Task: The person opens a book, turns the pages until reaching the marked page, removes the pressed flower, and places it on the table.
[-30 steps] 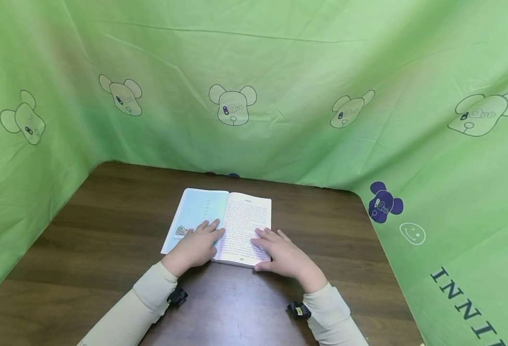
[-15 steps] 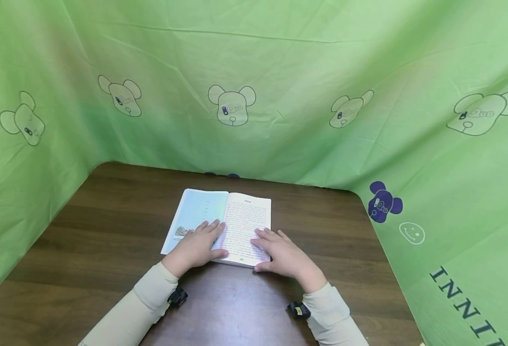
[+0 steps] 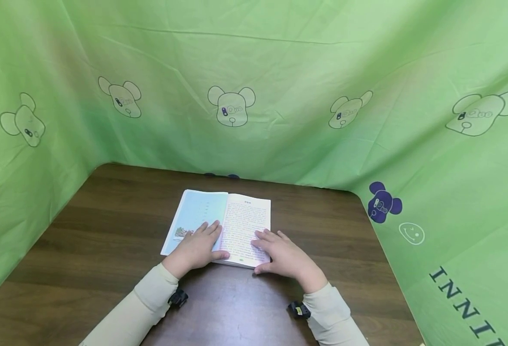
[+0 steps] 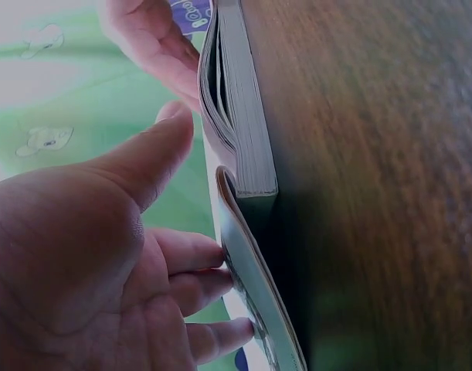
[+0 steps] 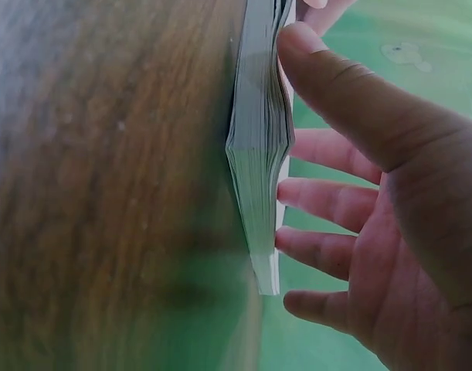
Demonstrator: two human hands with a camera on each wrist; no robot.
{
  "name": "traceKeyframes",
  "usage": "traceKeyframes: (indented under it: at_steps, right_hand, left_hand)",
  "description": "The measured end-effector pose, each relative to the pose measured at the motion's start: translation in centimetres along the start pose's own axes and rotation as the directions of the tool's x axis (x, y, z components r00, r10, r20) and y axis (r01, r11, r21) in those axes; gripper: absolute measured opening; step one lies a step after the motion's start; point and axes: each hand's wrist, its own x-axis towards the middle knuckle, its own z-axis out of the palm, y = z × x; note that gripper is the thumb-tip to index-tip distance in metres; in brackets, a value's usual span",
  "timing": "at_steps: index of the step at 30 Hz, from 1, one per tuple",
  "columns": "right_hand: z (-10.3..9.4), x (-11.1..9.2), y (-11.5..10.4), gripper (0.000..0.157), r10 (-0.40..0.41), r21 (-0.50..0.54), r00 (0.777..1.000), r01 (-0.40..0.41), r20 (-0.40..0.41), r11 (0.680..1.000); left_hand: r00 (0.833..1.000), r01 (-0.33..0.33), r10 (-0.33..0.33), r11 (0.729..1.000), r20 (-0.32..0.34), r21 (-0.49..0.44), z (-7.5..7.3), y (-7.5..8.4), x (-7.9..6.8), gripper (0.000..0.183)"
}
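An open book (image 3: pixel 245 216) lies on the wooden table, a light-blue page with a small picture on its left side and a page of printed text on its right. My left hand (image 3: pixel 195 247) rests on the blue page near the spine, fingers spread, the thumb reaching over the lower edge of the text page. On the right margin of the text page lies my right hand (image 3: pixel 286 254), its fingers extended and its thumb at the lower right corner. In the right wrist view the thick page block (image 5: pixel 259 154) stands beside the straight fingers (image 5: pixel 328 201).
A dark brown wooden table (image 3: pixel 107 230) carries the book. Green cloth (image 3: pixel 297 57) with printed bear heads hangs behind and along both sides. Small black devices (image 3: pixel 177 298) are strapped at both wrists, over light sleeves.
My left thumb has swung out from beside the palm to the right, onto the lower part of the text page. The right hand and the book stay in place.
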Motion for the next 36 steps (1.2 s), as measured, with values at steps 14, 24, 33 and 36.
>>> traceKeyframes:
  at_steps: [14,24,33,36]
  right_hand:
    - [-1.1,-0.4,-0.3,0.019,-0.098,-0.013,0.995,0.098,-0.029,0.995]
    - [-1.3,-0.4,-0.4,0.004,-0.126,-0.052,0.989,0.122,-0.074,0.991]
    - [-0.9,-0.2,-0.2,0.007,-0.075,-0.070,0.977,0.063,-0.198,0.996]
    - [-0.9,-0.2,-0.1,0.008,-0.040,-0.088,0.975,0.021,-0.218,0.996]
  left_hand:
    - [1.000,-0.002,0.001,1.000,-0.010,-0.023,-0.3,0.2,-0.1,0.082]
    - [0.999,-0.039,0.039,0.999,-0.038,-0.010,-0.4,0.6,-0.2,0.073]
    - [0.991,-0.119,0.120,0.992,-0.052,0.035,-0.4,1.1,-0.4,0.050]
    - [0.991,-0.124,0.125,0.992,-0.037,0.032,-0.3,1.0,-0.4,0.056]
